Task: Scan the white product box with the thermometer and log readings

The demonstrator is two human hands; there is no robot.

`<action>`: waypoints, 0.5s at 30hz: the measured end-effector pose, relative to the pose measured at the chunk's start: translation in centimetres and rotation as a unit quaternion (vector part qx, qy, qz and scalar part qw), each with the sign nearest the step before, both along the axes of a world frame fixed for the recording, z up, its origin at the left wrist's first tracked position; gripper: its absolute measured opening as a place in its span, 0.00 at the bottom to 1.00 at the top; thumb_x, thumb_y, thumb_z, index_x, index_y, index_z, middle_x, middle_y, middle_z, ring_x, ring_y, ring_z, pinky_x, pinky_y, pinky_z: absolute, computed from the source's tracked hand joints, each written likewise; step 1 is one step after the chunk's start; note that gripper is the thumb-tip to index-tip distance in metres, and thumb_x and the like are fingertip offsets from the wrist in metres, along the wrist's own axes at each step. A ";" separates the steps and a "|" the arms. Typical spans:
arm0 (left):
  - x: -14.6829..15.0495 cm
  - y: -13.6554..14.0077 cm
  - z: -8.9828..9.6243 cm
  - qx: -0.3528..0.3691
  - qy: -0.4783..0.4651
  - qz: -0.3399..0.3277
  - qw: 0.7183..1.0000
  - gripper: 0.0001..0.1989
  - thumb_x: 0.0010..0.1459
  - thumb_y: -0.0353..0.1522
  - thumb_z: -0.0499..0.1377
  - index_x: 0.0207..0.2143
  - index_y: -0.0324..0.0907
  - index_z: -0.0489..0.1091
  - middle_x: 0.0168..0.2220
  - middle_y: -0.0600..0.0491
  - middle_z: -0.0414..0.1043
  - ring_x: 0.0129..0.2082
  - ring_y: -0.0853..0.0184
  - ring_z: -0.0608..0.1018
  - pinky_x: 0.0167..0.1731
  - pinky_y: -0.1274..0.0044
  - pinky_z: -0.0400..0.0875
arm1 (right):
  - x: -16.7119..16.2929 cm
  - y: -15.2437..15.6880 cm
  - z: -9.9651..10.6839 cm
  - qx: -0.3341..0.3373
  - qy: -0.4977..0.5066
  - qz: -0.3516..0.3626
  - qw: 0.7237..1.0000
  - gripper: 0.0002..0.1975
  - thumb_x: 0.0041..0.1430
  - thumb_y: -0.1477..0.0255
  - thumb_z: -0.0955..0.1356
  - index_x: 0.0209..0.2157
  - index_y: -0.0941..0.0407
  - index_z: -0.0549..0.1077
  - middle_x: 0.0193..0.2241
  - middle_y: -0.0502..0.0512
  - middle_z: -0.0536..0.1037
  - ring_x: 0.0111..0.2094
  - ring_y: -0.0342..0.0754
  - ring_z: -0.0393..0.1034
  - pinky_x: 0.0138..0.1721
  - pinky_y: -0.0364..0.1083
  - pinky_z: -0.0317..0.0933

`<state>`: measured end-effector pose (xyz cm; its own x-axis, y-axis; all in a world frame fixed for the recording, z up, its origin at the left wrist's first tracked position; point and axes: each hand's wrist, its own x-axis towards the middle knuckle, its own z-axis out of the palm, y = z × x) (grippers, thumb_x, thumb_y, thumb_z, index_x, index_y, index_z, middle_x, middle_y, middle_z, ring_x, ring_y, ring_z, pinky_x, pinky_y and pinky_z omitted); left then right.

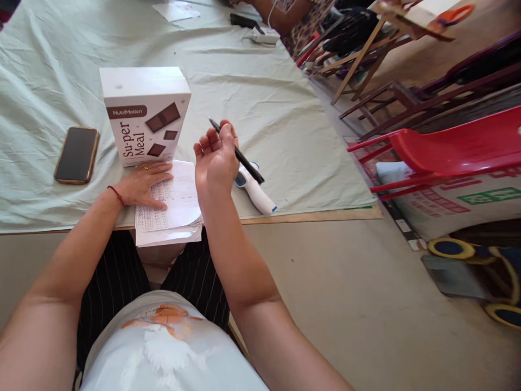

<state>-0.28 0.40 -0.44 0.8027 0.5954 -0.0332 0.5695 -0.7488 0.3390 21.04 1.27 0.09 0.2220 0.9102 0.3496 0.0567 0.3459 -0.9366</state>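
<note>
My left hand [143,184] lies flat with fingers stretched out on a stack of written paper sheets [179,201], which hangs a little over the table's front edge. Just beyond its fingers stands a white NutriMotion box [148,125] printed with brown bars. Raised above the cloth, my right hand [215,155] is turned palm up with curled fingers, holding a black pen [249,164] that points up and to the left. Behind the pen lies a white and blue handheld device [256,193], perhaps a thermometer, partly covered by hand and pen.
A phone [77,155] in a brown case lies left of the box on the pale green tablecloth [260,81]. A white power strip [265,36] and another person's arm [280,13] are at the far edge. To the right stands a red plastic chair [448,141].
</note>
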 end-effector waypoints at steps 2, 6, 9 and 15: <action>-0.1 0.2 -0.2 -0.001 -0.008 -0.002 1.000 0.45 0.55 0.55 0.66 0.68 0.41 0.65 0.76 0.42 0.54 0.75 0.46 0.58 0.74 0.57 0.51 | -0.2 2.6 -1.4 -0.009 -0.016 -0.039 0.999 0.25 0.74 0.51 0.55 0.56 0.51 0.72 0.50 0.57 0.72 0.51 0.50 0.77 0.47 0.53 0.74; -0.3 0.5 -0.5 0.007 -0.047 -0.015 0.999 0.44 0.55 0.56 0.65 0.67 0.42 0.66 0.74 0.43 0.58 0.73 0.45 0.62 0.73 0.56 0.54 | -4.0 3.9 -4.1 -0.024 0.025 -0.065 0.997 0.24 0.76 0.57 0.54 0.61 0.53 0.67 0.52 0.59 0.69 0.58 0.56 0.74 0.53 0.61 0.72; -0.2 0.4 -0.4 0.010 -0.076 -0.025 0.997 0.43 0.58 0.55 0.63 0.66 0.37 0.67 0.72 0.42 0.62 0.71 0.46 0.65 0.72 0.57 0.56 | -7.0 2.3 -5.6 -0.036 0.045 -0.100 0.993 0.22 0.76 0.60 0.55 0.64 0.53 0.63 0.54 0.61 0.70 0.59 0.55 0.72 0.56 0.60 0.71; 0.0 0.3 -0.1 0.001 -0.036 -0.017 0.999 0.47 0.56 0.54 0.66 0.68 0.34 0.65 0.75 0.37 0.54 0.74 0.44 0.59 0.74 0.54 0.52 | -5.7 -1.3 -6.4 -0.066 -0.027 -0.109 0.991 0.16 0.74 0.63 0.58 0.56 0.52 0.67 0.48 0.58 0.75 0.52 0.52 0.75 0.54 0.55 0.72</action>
<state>-0.26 0.71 -0.55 0.8227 0.5679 0.0266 0.5180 -0.7680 0.3767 15.30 -0.05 -6.36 0.4035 0.8811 0.2468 0.1684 0.1937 -0.9665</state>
